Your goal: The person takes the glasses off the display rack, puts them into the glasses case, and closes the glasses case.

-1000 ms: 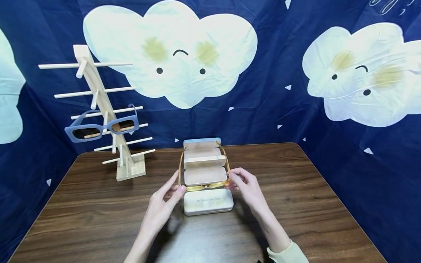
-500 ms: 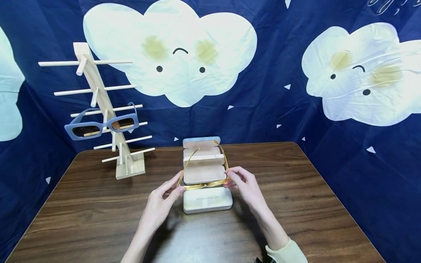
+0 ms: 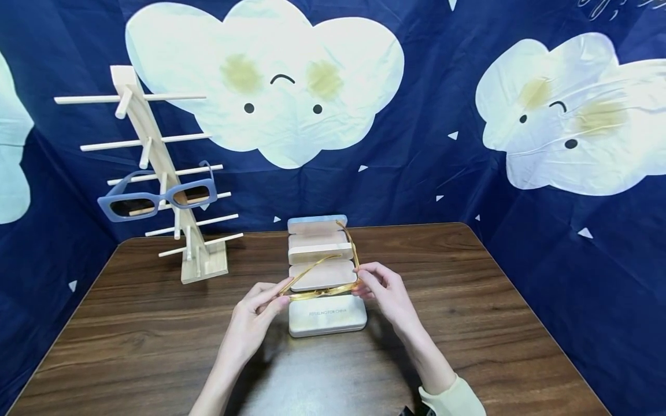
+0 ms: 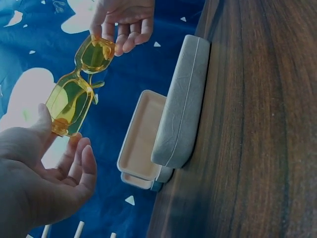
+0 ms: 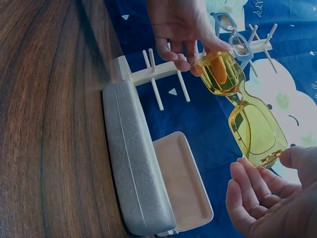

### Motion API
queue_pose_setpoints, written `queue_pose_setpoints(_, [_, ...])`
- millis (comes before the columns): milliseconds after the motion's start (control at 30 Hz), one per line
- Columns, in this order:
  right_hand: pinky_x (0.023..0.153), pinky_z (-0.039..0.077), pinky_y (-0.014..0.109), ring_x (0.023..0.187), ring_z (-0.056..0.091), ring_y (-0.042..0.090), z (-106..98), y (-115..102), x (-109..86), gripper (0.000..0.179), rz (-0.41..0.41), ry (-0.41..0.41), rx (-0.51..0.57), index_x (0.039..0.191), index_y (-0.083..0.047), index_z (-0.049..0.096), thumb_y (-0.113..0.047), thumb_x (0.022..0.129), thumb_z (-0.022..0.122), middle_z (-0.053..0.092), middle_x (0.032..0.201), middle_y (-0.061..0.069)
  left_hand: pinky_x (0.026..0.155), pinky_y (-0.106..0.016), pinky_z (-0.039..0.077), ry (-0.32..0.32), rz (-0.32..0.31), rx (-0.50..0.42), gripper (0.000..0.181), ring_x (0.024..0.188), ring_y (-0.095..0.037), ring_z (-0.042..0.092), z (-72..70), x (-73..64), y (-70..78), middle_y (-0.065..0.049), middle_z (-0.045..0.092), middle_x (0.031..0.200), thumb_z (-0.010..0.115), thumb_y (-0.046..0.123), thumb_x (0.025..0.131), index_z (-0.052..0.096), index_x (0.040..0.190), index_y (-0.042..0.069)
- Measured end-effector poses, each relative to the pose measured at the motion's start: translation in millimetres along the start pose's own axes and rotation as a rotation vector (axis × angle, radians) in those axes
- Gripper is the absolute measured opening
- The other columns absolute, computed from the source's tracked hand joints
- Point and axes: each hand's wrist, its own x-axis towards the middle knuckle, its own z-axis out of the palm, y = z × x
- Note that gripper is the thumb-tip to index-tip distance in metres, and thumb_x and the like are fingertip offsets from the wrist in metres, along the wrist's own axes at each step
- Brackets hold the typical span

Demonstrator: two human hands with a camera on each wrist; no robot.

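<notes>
A pair of clear yellow sunglasses (image 3: pixel 321 292) is held up by both hands above the glasses cases. My left hand (image 3: pixel 248 325) pinches one end of the front between thumb and fingers, at the hinge of a temple that is swung partway inward. My right hand (image 3: pixel 389 296) pinches the other end; that side's temple (image 3: pixel 351 245) points away, nearly straight out. Below the sunglasses lies a closed white glasses case (image 3: pixel 328 316) with lettering on its lid. Behind it stands an opened case (image 3: pixel 322 275) with a pale lining, also seen in the left wrist view.
At the left rear a wooden display rack (image 3: pixel 158 150) with several pegs bears blue-framed sunglasses (image 3: pixel 132 205). A dark blue cloth (image 3: pixel 426 104) with white clouds hangs behind the brown wooden table (image 3: pixel 468 323).
The temple on the left-hand side has swung inward, from pointing straight back to slanting across the opened case. The right hand and its temple stay nearly in place.
</notes>
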Motion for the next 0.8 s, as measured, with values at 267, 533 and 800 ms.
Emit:
queue_pose_setpoints(267, [0.08, 0.063, 0.041, 0.077, 0.074, 0.015, 0.0, -0.6, -1.1, 0.034, 0.0, -0.009, -0.001, 0.128, 0.004, 0.064, -0.02, 0.105, 0.059, 0.075, 0.099, 0.025, 0.068, -0.022, 0.042, 0.005, 0.022, 0.015, 0.032, 0.077, -0.001, 0.051, -0.5, -1.7, 0.9, 0.003, 0.068, 0.114, 0.071, 0.025, 0.097, 0.074, 0.128, 0.028])
queue_pose_setpoints(533, [0.084, 0.062, 0.05, 0.078, 0.074, 0.015, -0.1, -1.8, -2.1, 0.035, -0.02, -0.045, -0.015, 0.136, 0.0, 0.062, -0.018, 0.107, 0.055, 0.074, 0.105, 0.029, 0.072, -0.02, 0.045, 0.033, 0.094, 0.015, 0.028, 0.087, 0.001, 0.056, 0.0, -0.7, 1.2, 0.003, 0.068, 0.114, 0.071, 0.02, 0.096, 0.076, 0.123, 0.023])
queue_pose_setpoints(800, [0.081, 0.062, 0.03, 0.084, 0.075, 0.021, -0.3, -2.6, -3.2, 0.043, -0.052, -0.083, -0.086, 0.141, 0.004, 0.058, -0.023, 0.109, 0.05, 0.074, 0.101, 0.029, 0.075, -0.017, 0.047, 0.06, 0.137, 0.0, 0.023, 0.094, 0.004, 0.058, -0.7, 0.1, -0.4, 0.002, 0.068, 0.115, 0.072, 0.014, 0.095, 0.079, 0.117, 0.017])
